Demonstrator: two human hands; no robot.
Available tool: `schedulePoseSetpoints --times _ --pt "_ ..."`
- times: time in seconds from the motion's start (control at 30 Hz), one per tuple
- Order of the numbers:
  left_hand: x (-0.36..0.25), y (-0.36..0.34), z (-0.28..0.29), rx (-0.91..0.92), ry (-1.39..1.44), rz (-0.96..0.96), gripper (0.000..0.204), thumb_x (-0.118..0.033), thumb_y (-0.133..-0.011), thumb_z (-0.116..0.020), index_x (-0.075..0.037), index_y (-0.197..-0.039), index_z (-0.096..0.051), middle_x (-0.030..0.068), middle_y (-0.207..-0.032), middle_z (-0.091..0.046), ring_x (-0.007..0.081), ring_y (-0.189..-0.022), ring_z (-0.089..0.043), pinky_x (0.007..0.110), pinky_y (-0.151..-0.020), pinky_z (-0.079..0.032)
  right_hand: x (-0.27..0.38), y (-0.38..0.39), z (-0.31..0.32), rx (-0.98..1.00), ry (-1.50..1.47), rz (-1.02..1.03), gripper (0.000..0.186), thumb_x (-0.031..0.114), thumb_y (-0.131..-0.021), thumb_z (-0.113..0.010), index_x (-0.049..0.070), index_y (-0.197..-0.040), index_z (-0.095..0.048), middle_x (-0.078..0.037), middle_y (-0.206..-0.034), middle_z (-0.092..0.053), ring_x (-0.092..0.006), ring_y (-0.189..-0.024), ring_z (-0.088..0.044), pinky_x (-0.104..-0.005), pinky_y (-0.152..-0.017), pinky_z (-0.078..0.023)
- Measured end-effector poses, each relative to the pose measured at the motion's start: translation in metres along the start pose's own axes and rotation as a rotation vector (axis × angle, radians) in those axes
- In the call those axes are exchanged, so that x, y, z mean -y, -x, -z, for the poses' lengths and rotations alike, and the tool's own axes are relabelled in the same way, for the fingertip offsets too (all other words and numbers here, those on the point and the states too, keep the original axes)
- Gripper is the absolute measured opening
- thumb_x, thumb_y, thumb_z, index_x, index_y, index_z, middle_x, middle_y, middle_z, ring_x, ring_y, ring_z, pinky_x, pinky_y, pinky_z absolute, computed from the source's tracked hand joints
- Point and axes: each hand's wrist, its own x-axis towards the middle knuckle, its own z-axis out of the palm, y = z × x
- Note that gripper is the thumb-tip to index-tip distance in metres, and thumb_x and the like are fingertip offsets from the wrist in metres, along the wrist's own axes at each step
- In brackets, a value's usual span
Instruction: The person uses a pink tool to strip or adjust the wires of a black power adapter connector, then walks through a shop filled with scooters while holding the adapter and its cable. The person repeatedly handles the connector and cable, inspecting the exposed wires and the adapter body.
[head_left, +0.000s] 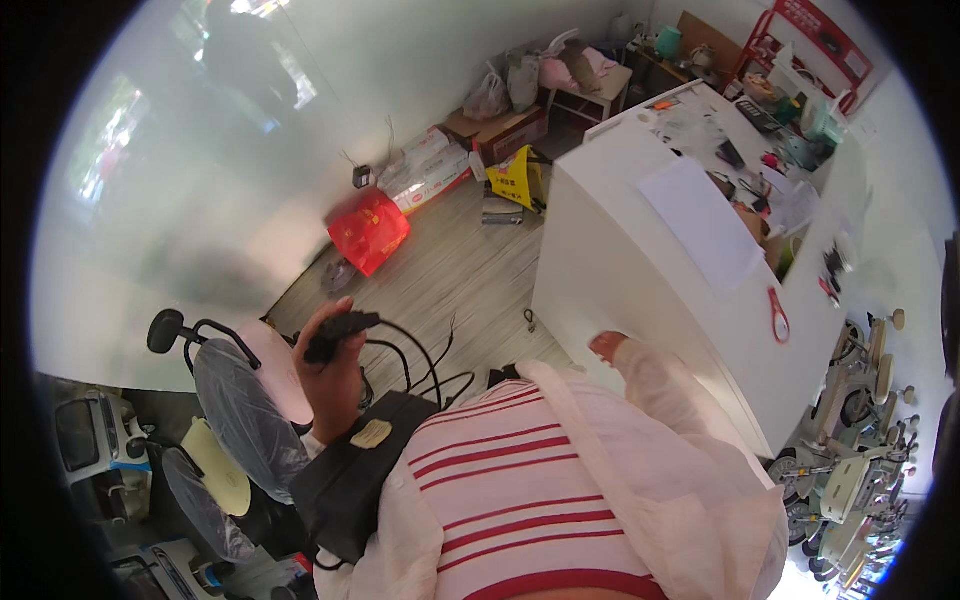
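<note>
My left hand (pixel 335 380) is closed on a black plug (pixel 330 340) with looping black cables. Just below it, a black box-like case (pixel 355 475) with a pale label rests against the left side of my body, its lower part near my sleeve. My right hand (pixel 612 346) hangs low beside the side panel of the white counter (pixel 585 260), fingers loosely apart with nothing visible in them. On the countertop above it lie a white paper (pixel 700 222) and red-handled scissors (pixel 778 315).
Padded chairs (pixel 240 405) stand at left. By the back wall are a red bag (pixel 368 230), yellow bag (pixel 512 180), boxes and a stool. Small tools clutter the counter's far end. Several scooters (pixel 850 480) stand at right. Grey wood-look floor (pixel 450 270) lies ahead.
</note>
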Motion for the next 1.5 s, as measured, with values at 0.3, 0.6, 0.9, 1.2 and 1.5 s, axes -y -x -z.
schedulePoseSetpoints --times 0.3,0.6,0.9,1.2,1.5 --pt "0.099 -0.233 0.014 0.196 -0.040 0.110 0.038 0.016 -0.078 -0.059 0.002 -0.113 -0.062 0.0031 -0.097 -0.057 0.0090 -0.083 -0.052 0.020 -0.073 -0.042 0.053 0.009 0.021 0.006 -0.353 -0.562 0.039 0.041 -0.087 -0.055 0.011 -0.112 -0.062 -0.007 -0.101 -0.065 -0.0235 -0.084 -0.064 -0.0386 -0.064 -0.054" --pt "0.189 -0.473 -0.018 0.407 -0.038 0.087 0.038 -0.008 -0.085 -0.069 0.004 -0.118 -0.056 0.0083 -0.102 -0.055 0.0123 -0.078 -0.052 0.025 -0.069 -0.044 0.073 -0.087 -0.006 -0.092 -0.480 -0.746 0.039 0.039 -0.087 -0.057 0.011 -0.115 -0.062 -0.009 -0.107 -0.064 -0.0241 -0.091 -0.064 -0.0384 -0.072 -0.053" --pt "0.289 -0.657 -0.107 0.707 0.213 0.157 0.036 -0.005 -0.087 -0.066 0.005 -0.120 -0.055 0.0077 -0.099 -0.058 0.0125 -0.073 -0.051 0.027 -0.069 -0.043 0.165 -0.221 0.033 -0.306 -0.569 -0.852 0.038 0.036 -0.086 -0.059 0.010 -0.114 -0.064 -0.012 -0.106 -0.067 -0.0294 -0.092 -0.065 -0.0395 -0.079 -0.051" --pt "0.355 -0.799 -0.206 0.984 0.404 0.305 0.039 -0.010 -0.086 -0.069 0.007 -0.118 -0.055 0.0053 -0.094 -0.057 0.0131 -0.069 -0.048 0.027 -0.067 -0.040 0.212 -0.365 0.223 -1.033 -0.636 -0.656 0.029 0.031 -0.085 -0.061 0.006 -0.098 -0.066 -0.014 -0.092 -0.068 -0.0255 -0.083 -0.065 -0.0417 -0.080 -0.050" --pt "0.409 -0.849 -0.258 0.856 0.239 0.385 0.032 -0.002 -0.083 -0.067 0.005 -0.113 -0.058 0.0083 -0.105 -0.058 0.0147 -0.082 -0.058 0.026 -0.073 -0.050 0.123 -0.337 0.562 -1.224 -0.358 -1.067 0.026 0.019 -0.085 -0.056 0.014 -0.109 -0.064 -0.015 -0.108 -0.066 -0.0338 -0.105 -0.061 -0.0419 -0.091 -0.049"
